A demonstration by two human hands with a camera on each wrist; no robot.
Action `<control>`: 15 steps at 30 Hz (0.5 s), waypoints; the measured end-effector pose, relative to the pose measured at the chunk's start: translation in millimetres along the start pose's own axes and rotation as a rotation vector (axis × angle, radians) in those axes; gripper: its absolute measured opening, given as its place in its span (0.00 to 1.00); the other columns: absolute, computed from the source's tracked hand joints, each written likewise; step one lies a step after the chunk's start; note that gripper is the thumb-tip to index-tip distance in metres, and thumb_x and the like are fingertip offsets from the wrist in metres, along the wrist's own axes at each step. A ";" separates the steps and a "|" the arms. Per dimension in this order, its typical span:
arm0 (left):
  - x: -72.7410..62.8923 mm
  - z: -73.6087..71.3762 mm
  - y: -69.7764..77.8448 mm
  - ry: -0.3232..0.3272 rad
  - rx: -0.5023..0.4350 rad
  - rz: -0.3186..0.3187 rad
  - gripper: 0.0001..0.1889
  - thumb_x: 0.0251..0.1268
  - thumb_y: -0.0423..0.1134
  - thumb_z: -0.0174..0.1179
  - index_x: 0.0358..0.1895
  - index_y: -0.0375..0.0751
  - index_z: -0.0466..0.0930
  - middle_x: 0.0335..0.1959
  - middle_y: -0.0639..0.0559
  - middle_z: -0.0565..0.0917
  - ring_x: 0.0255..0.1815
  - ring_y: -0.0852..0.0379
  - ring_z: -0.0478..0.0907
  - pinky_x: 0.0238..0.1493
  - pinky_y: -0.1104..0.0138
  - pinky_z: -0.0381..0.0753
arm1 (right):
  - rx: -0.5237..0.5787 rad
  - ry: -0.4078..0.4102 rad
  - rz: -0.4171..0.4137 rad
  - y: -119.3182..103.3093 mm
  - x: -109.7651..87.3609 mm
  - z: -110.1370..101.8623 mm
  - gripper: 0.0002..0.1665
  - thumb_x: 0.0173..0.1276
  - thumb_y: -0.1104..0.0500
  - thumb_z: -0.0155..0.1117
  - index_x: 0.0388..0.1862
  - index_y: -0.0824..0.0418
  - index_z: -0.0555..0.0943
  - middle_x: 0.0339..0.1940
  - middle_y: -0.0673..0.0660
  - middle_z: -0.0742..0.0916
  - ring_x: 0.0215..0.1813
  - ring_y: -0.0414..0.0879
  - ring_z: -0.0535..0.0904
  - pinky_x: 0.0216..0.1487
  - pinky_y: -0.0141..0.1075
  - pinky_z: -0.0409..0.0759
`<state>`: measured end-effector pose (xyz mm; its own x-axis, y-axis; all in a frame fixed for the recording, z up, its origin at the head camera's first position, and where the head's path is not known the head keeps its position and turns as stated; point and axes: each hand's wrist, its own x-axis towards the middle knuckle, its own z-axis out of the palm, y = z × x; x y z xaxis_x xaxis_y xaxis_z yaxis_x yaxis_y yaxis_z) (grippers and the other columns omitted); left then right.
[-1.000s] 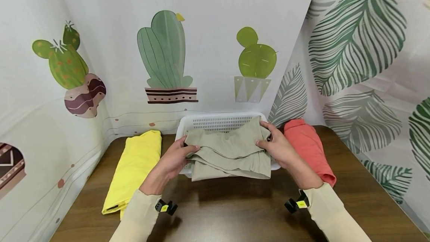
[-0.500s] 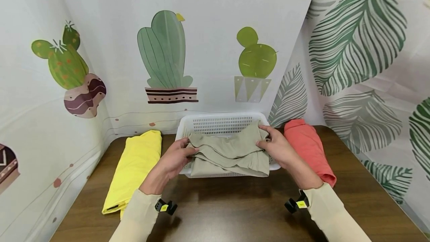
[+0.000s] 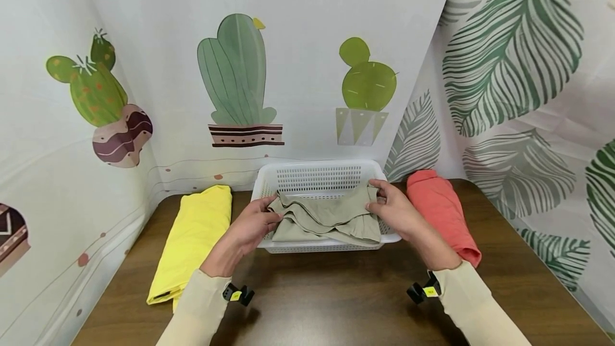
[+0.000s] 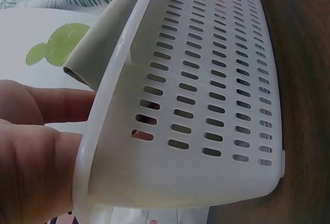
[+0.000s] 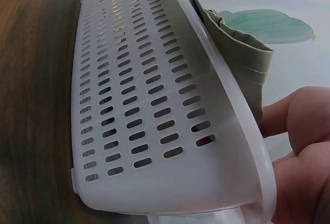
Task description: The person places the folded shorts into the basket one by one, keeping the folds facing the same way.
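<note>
In the head view a folded khaki garment [image 3: 331,220] lies mostly down inside a white perforated plastic basket [image 3: 319,163], its front fold at the near rim. My left hand [image 3: 252,223] pinches the garment's left end between thumb and fingers. At the opposite end my right hand [image 3: 397,208] grips it the same way. The left wrist view has part of the khaki cloth [image 4: 105,33] above the rim, with the hand [image 4: 44,136] partly behind the basket wall. A stitched hem shows on the cloth [image 5: 242,61] in the right wrist view, beside my fingers.
A folded yellow garment [image 3: 194,242] lies on the brown wooden table [image 3: 317,298] left of the basket. A folded coral-red garment [image 3: 442,212] lies to the right, partly behind my right forearm. Printed curtains [image 3: 307,68] hang behind the table.
Both hands have lowered the khaki garment into the basket. Its front fold, earlier hanging over the near rim, now sits at the rim, and more of the basket's back wall shows.
</note>
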<state>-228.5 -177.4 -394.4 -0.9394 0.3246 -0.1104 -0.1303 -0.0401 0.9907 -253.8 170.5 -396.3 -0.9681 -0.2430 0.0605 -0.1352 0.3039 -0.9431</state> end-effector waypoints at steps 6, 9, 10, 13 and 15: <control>0.8 0.2 -0.9 -0.010 0.024 0.014 0.36 0.77 0.23 0.46 0.83 0.24 0.44 0.76 0.30 0.64 0.66 0.52 0.74 0.65 0.62 0.77 | -0.034 -0.006 -0.038 -2.6 -0.6 1.0 0.42 0.72 0.72 0.63 0.81 0.74 0.59 0.32 0.53 0.68 0.33 0.41 0.65 0.33 0.31 0.71; 0.2 0.3 0.1 -0.007 0.047 0.010 0.35 0.77 0.24 0.46 0.82 0.23 0.46 0.75 0.30 0.66 0.64 0.53 0.75 0.67 0.58 0.76 | -0.054 -0.001 -0.062 -3.1 -0.6 1.9 0.41 0.71 0.73 0.64 0.80 0.75 0.61 0.30 0.52 0.65 0.33 0.42 0.63 0.31 0.30 0.69; -0.1 0.6 0.7 -0.007 0.055 0.007 0.34 0.78 0.24 0.46 0.82 0.23 0.47 0.74 0.30 0.67 0.64 0.52 0.75 0.68 0.56 0.75 | -0.063 0.003 -0.069 -3.0 -0.6 2.2 0.41 0.71 0.73 0.64 0.80 0.75 0.61 0.31 0.53 0.66 0.33 0.42 0.63 0.31 0.30 0.68; -1.3 1.9 2.1 -0.008 0.064 -0.002 0.33 0.78 0.25 0.46 0.82 0.23 0.48 0.75 0.29 0.66 0.68 0.48 0.73 0.73 0.50 0.71 | -0.103 0.012 -0.081 -2.1 -0.8 3.3 0.40 0.70 0.73 0.64 0.79 0.76 0.62 0.35 0.57 0.69 0.37 0.45 0.65 0.33 0.31 0.70; -1.7 2.4 2.3 -0.005 0.067 -0.011 0.34 0.79 0.25 0.46 0.82 0.23 0.47 0.77 0.29 0.63 0.71 0.45 0.71 0.77 0.47 0.66 | -0.136 0.014 -0.085 -1.3 -1.2 4.1 0.40 0.71 0.72 0.64 0.79 0.76 0.62 0.44 0.64 0.76 0.42 0.48 0.71 0.38 0.31 0.74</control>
<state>-226.4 -175.7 -391.8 -0.9363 0.3296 -0.1211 -0.1190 0.0268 0.9925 -251.6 166.6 -396.5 -0.9547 -0.2603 0.1441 -0.2433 0.4046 -0.8815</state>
